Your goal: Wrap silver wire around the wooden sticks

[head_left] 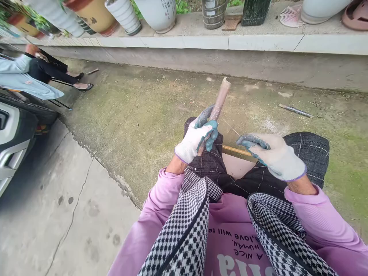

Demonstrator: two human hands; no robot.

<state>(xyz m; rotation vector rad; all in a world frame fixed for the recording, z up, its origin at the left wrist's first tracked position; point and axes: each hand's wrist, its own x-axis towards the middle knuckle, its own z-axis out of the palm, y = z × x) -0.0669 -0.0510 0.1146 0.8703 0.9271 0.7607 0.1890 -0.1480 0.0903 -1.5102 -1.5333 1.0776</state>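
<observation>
Wrapping my left hand (197, 140) tight round the rod (220, 97), tilted up off my knee (211, 159) likely to steady it, I hold my right hand (273, 155) half-curled over the yellow strip (235, 150) across my lap, and cannot tell whether it pinches anything.

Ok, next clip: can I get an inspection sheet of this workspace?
Surface: cracked, mossy concrete ground; the work sits over the lap.
Work items: brown rod; thin strand running off it; yellow stick beneath the right hand.
Clutter: metal rod lying on the ground.
Hands: gloved left hand closed round the brown rod; gloved right hand, fingers curled by the strand, grip unclear.
Cables: nothing seen.
Surroundings: pots on a ledge; another person seated at left; car nearby.
</observation>
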